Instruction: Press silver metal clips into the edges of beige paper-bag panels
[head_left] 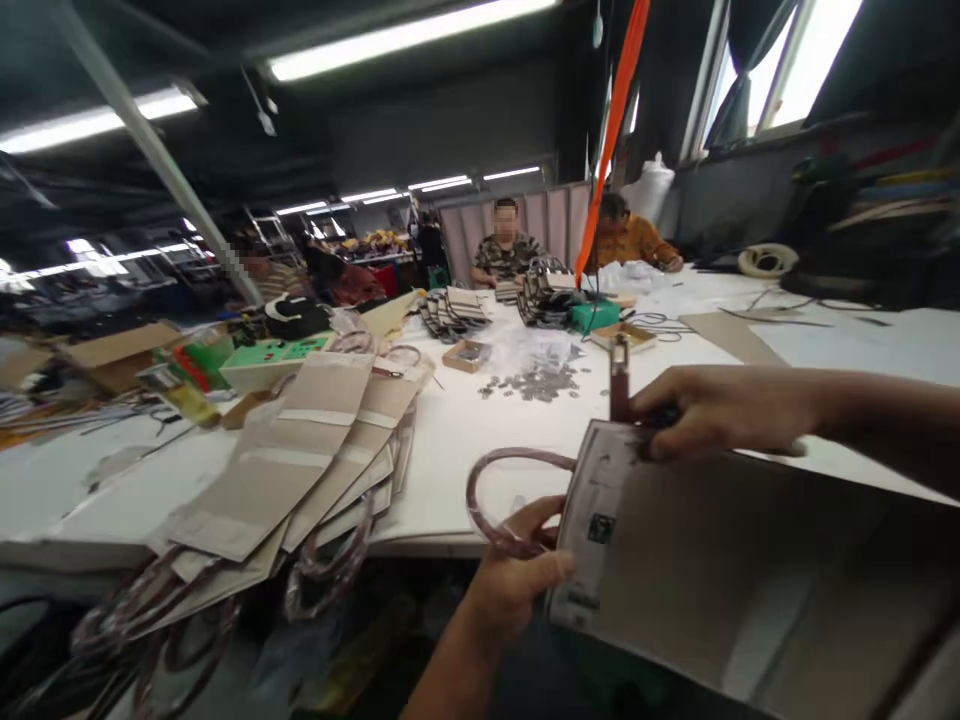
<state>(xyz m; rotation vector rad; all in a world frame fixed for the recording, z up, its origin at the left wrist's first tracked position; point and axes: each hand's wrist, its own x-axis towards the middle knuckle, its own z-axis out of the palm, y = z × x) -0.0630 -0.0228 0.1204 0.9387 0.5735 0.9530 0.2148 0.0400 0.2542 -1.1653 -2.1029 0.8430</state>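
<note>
The left hand pinched the looped cord handle at the flat paper bag's near edge, fingers closed on it. The right hand pressed fingers onto the bag's top edge beside a dark strap. Finished bags lay stacked on the desk; small metal parts farther off.

Left hand: enters from the bottom edge, forearm angled upward to the right. Fingers curled, thumb pressed across them in a closed pinch grip. Right hand: enters from the right edge, forearm near horizontal. Palm faces down, fingers bent, fingertips closed in a grip at the left.
</note>
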